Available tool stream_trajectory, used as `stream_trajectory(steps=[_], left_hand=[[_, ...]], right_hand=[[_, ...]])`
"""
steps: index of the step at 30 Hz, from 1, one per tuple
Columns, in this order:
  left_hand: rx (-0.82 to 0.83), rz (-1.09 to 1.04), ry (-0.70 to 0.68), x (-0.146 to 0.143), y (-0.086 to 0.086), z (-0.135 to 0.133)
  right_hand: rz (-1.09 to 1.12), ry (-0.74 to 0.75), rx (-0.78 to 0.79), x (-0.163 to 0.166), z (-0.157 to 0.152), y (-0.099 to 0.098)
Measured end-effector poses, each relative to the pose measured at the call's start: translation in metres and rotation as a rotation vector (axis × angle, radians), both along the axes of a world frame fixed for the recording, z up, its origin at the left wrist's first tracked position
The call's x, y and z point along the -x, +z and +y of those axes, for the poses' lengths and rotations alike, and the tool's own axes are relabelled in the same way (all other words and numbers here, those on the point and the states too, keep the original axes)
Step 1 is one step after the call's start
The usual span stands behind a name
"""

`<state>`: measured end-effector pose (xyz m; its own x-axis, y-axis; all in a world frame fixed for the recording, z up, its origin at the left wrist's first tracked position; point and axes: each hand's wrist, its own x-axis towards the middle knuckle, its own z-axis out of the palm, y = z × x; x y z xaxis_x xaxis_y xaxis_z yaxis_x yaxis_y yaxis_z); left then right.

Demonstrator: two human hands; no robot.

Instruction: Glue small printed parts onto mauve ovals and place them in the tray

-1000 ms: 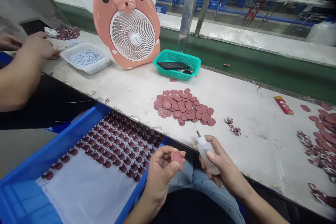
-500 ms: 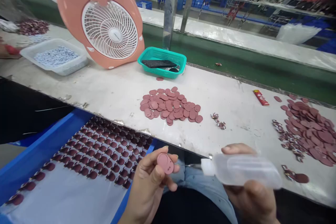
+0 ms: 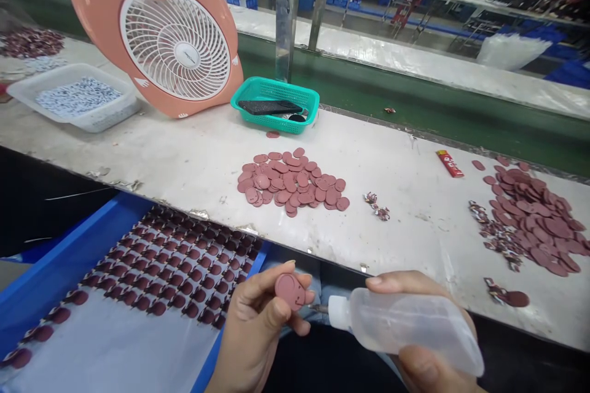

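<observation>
Between the thumb and fingers of my left hand (image 3: pixel 255 325) are small reddish-brown oval pieces (image 3: pixel 289 292), one overlapping the other, with tiny holes at the lower end. My right hand (image 3: pixel 428 325) is wrapped round a translucent squeeze bottle (image 3: pixel 405 325) with a white cap (image 3: pixel 340 312). The bottle lies nearly level, and its thin metal nozzle (image 3: pixel 319 308) points left at the lower edge of the pieces. Whether the tip touches them I cannot tell. A loose pile of similar ovals (image 3: pixel 295 181) lies on the worktable (image 3: pixel 184 163) beyond my hands.
Below the table at left, a blue crate (image 3: pixel 64 255) holds rows of finished-looking dark pieces. A pink fan (image 3: pixel 184 55), a white tray (image 3: pixel 124 107) and a green basket (image 3: pixel 281 126) stand behind. At right are another oval pile (image 3: pixel 534 215), small patterned bows (image 3: pixel 495 236) and a red packet (image 3: pixel 449 163).
The bottle has moved left and tilted, bringing its nozzle to the lower edge of the pieces. My left hand keeps its grip. The camera view has shifted slightly.
</observation>
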<state>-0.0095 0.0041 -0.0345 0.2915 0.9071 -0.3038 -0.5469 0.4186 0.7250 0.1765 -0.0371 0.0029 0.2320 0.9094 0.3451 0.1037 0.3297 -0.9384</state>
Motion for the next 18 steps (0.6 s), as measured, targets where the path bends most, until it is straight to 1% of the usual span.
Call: stream_trajectory(steps=[5,13,18], left_hand=[[-0.011,-0.007,-0.011,0.0017,-0.0008,-0.0004],[0.01,0.006,0.006,0.0022,0.0008,-0.0019],[0.005,0.004,0.009,0.0032,-0.0005,-0.0016]], right_hand=[[0.015,0.012,0.012,0.0023,0.0022,0.0045],[0.014,0.016,0.01,0.004,-0.0007,0.0023],[-0.007,-0.035,0.035,0.0036,-0.0034,0.0016]])
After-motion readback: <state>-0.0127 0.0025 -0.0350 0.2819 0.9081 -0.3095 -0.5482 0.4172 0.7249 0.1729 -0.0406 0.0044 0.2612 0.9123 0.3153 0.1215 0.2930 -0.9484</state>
